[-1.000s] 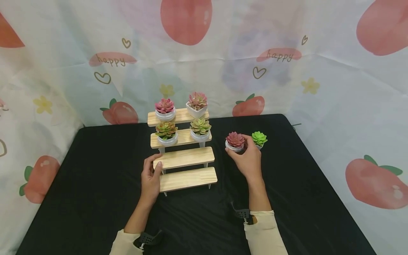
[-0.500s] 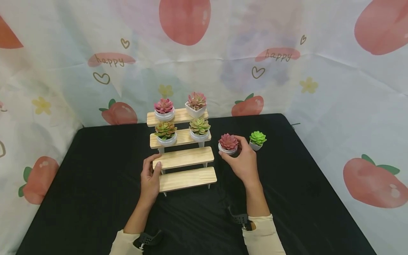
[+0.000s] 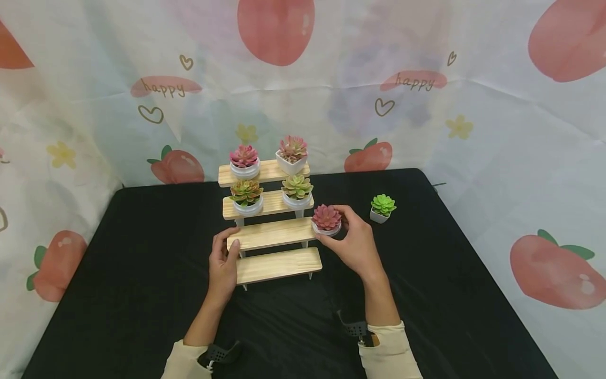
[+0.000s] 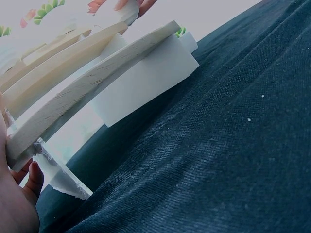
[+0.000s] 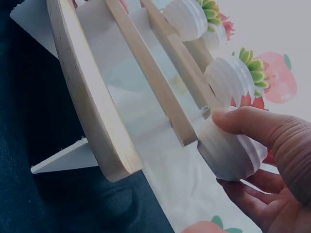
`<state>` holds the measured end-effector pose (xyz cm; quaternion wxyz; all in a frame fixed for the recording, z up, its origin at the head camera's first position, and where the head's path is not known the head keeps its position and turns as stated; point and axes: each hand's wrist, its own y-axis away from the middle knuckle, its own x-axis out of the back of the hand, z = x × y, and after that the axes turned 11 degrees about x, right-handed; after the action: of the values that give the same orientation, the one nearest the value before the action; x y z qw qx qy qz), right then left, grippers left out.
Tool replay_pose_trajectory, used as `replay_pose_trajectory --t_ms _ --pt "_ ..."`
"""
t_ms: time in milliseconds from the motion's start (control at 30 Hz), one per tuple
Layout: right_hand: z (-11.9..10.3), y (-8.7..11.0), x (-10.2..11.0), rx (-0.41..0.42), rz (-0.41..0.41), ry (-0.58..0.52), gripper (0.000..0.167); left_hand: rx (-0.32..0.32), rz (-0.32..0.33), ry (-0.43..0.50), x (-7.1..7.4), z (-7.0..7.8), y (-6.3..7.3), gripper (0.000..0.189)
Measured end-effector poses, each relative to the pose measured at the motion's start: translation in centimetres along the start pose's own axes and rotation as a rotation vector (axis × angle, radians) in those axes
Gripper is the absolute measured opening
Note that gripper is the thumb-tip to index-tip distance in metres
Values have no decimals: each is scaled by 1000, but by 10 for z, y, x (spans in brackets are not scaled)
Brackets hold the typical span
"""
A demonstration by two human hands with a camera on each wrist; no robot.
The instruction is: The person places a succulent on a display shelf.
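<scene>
My right hand [image 3: 352, 239] pinches a dusty-red potted succulent [image 3: 326, 219] by its white round pot, thumb at the front and fingers behind. In the right wrist view the pot [image 5: 231, 150] overlaps the right end of a shelf board, the second from the front. My left hand [image 3: 224, 260] grips the left end of the tiered wooden plant stand [image 3: 279, 266] at its lower boards. On the top board stand a pink succulent [image 3: 244, 161] and a pale pink one [image 3: 292, 153] in a heart-shaped pot. A reddish-green succulent [image 3: 246, 197] and a light green one [image 3: 297, 191] occupy the board below.
A bright green succulent [image 3: 382, 207] in a small white pot stands on the black tablecloth [image 3: 440, 273], right of my right hand. Behind the table hangs a pale curtain [image 3: 322, 121] printed with fruit.
My right hand has carried the dusty-red succulent leftward, away from the bright green one, to the right end of the third board from the top. My left hand keeps its grip on the stand.
</scene>
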<state>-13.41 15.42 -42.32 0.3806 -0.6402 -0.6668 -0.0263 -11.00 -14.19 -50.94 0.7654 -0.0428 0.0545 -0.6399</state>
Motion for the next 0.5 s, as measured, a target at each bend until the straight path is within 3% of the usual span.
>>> replay_pose_trajectory --t_ms 233,500 --pt "-5 -1 -1 6 0 -3 68 5 -6 5 0 -1 -1 30" --pt "-9 0 -4 29 -56 -36 66 -9 -10 13 3 -4 -1 29"
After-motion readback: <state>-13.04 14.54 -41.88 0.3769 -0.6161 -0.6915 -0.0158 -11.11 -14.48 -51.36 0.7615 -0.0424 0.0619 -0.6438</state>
